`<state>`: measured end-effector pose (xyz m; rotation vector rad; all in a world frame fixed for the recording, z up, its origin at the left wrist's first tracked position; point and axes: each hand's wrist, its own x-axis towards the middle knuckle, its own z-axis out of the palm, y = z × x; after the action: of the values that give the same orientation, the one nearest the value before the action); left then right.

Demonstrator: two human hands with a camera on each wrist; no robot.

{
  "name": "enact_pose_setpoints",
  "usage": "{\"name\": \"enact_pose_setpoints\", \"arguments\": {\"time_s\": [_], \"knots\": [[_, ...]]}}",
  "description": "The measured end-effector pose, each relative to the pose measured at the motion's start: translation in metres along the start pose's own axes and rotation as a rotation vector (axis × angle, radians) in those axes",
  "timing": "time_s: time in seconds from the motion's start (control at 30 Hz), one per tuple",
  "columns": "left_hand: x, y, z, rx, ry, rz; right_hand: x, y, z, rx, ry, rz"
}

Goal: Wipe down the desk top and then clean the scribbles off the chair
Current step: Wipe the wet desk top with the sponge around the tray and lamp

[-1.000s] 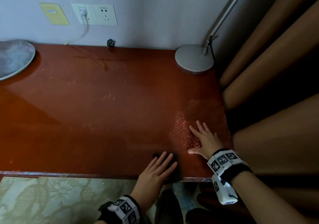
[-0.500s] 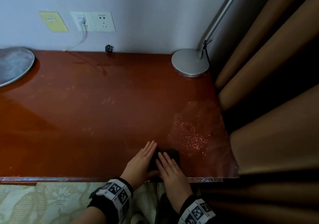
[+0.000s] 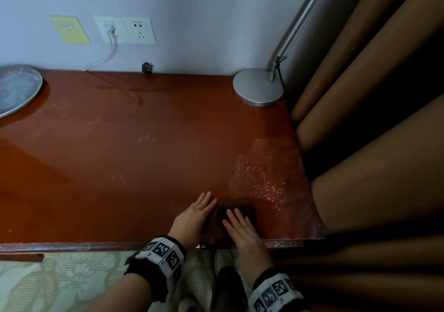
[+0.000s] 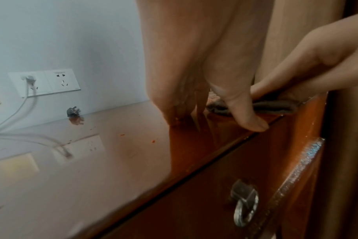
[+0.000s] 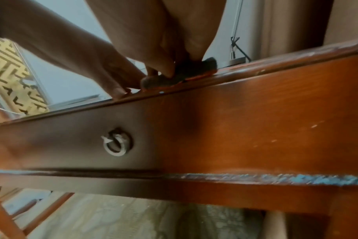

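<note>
A small dark cloth (image 3: 246, 209) lies on the glossy red-brown desk top (image 3: 120, 158), close to the front edge. My right hand (image 3: 240, 228) presses flat on the cloth with straight fingers. My left hand (image 3: 193, 216) lies flat on the desk at the cloth's left side. In the left wrist view its thumb (image 4: 243, 111) touches the cloth's (image 4: 276, 106) edge. The right wrist view shows the cloth (image 5: 196, 67) under my right fingers (image 5: 164, 64). A wet, glittering patch (image 3: 264, 174) spreads just right of the cloth. No chair scribbles are in view.
A silver lamp base (image 3: 258, 87) stands at the back right corner and a round metal tray (image 3: 16, 90) at the far left. Wall sockets with a white cable (image 3: 111, 47) and a loose black plug (image 3: 147, 67) are behind. Brown curtains (image 3: 372, 124) hang right. A drawer ring pull (image 5: 117, 145) is below.
My right hand left the wet patch and came left onto the cloth. My left hand slid off the cloth to its left side. Both have stayed put for the last half second.
</note>
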<state>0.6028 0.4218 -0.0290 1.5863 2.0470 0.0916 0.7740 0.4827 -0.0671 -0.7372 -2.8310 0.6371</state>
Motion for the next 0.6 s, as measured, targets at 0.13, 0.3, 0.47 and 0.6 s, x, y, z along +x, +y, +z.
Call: {"name": "enact_pose_setpoints", "arguments": {"time_s": [0.13,0.3,0.47,0.6], "knots": [[0.000,-0.001,0.002,-0.004,-0.003,-0.012,-0.013,0.051,-0.036,0.005,0.057,0.216],[-0.002,0.001,-0.001,-0.005,-0.001,-0.018,-0.013,0.058,-0.062,0.069,0.088,0.530],[-0.002,0.005,-0.004,0.011,-0.009,-0.025,-0.005,0.003,-0.010,0.092,0.014,0.121],[-0.002,0.004,-0.003,0.009,-0.006,-0.035,-0.016,0.043,-0.022,0.113,0.032,0.108]]}}
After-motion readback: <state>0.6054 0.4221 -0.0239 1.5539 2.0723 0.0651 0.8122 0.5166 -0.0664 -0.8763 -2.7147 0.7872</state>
